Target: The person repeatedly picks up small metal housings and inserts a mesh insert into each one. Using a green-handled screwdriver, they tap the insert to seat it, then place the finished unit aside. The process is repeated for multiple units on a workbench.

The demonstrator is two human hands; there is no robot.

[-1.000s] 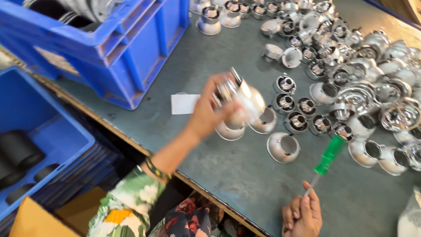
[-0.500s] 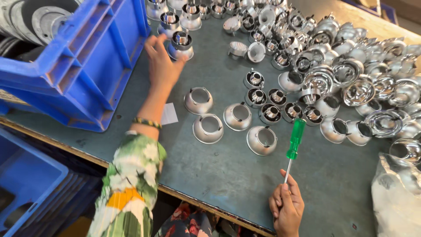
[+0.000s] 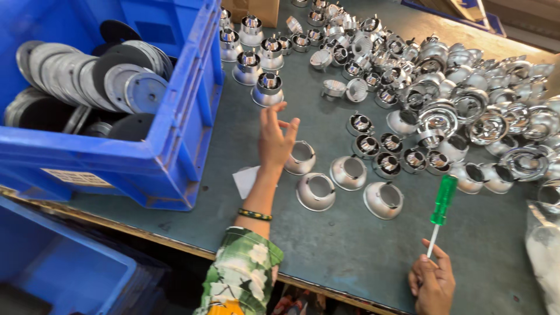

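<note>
— Fingers of the left hand (image 3: 275, 140) are seen spread and loose in the head view; nothing is held between them. Which part is nearest?

— A shiny silver cone-shaped metal reflector (image 3: 301, 158) is lying just beside the palm, mouth upward, on the grey-green metal worktable (image 3: 350, 256); whether it is touched cannot be told. A silver reflector fitted with a round insert (image 3: 268, 89) is standing just beyond the fingertips.

— And the right hand (image 3: 433, 283)?

— It is closed around the thin metal shaft of a screwdriver with a translucent green handle (image 3: 443, 200), held at the table's near edge with the handle pointed away.

— What else is shown?

— A blue plastic crate (image 3: 175, 146) filled with grey metal discs (image 3: 125, 79) is set to the left, and a heap of chrome reflector parts (image 3: 466, 105) is spread across the far right.
</note>
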